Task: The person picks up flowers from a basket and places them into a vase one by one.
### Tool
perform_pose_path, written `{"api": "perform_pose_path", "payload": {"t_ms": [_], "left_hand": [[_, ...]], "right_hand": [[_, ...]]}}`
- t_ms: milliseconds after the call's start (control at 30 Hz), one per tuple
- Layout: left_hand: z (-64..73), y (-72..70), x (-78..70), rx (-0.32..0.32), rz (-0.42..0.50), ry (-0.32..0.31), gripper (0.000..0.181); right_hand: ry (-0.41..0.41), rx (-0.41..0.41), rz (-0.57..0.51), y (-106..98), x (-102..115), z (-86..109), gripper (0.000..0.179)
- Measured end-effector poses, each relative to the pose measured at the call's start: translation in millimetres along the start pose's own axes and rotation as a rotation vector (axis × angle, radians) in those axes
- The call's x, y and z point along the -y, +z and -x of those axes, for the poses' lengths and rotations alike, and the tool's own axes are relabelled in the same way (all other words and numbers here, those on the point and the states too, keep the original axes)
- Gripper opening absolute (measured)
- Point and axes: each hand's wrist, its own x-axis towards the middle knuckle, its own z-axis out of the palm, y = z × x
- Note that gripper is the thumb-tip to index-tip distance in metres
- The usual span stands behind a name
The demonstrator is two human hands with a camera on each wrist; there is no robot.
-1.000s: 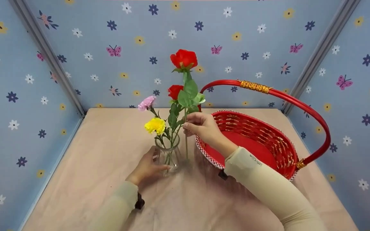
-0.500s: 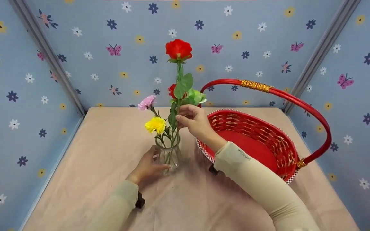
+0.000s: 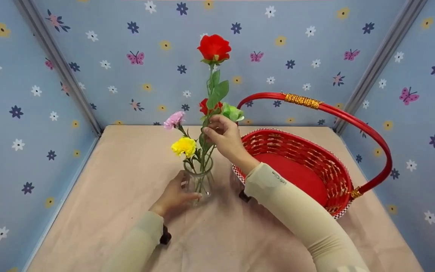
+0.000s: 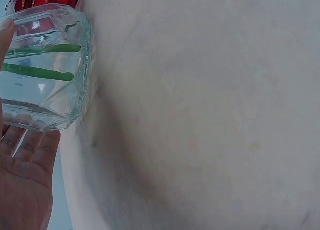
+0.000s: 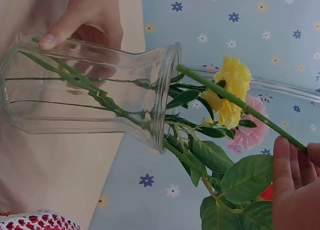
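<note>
A clear glass vase [image 3: 203, 185] stands on the cloth-covered table, and my left hand [image 3: 174, 193] grips its side, thumb in front and fingers behind. In it are a yellow carnation [image 3: 184, 146], a pink carnation [image 3: 174, 120], a second red rose [image 3: 204, 107] and a pale green flower [image 3: 232, 112]. Above them rises a tall red rose [image 3: 214, 48], its stem pinched between the thumb and fingers of my right hand [image 3: 225, 139]. In the right wrist view the cut end of that rose's stem [image 5: 220, 92] is right at the vase's rim. Green stem ends show through the glass in the left wrist view.
To the right sits a red woven basket [image 3: 300, 149] with a tall arched handle [image 3: 376, 151] wound in gold. Its near left rim lies close under my right forearm. Flower-patterned blue walls [image 3: 127, 94] enclose the table at the back and sides.
My right hand has moved left and up with the tall rose, bringing its stem from beside the vase to over the mouth. My left hand has stayed on the vase.
</note>
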Motion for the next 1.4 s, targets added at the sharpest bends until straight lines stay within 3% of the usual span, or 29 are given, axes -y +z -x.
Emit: {"api": "perform_pose_path", "payload": {"t_ms": [167, 700, 933, 1400], "left_hand": [[-0.1, 0.2, 0.5, 0.005, 0.009, 0.002, 0.086], [-1.7, -0.2, -0.8, 0.01, -0.01, 0.026, 0.076], [-1.9, 0.1, 0.3, 0.008, -0.029, 0.023, 0.077], [-1.0, 1.3, -2.9, -0.011, -0.059, -0.016, 0.081]], "right_hand": [[-0.032, 0.001, 0.008, 6.0, -5.7, 0.3, 0.019], [-0.123, 0.098, 0.195, 14.8, -26.1, 25.0, 0.014], [-0.102, 0.095, 0.237, 15.4, -35.8, 33.5, 0.019], [-0.079, 0.044, 0.271, 19.5, -52.5, 42.6, 0.013]]}}
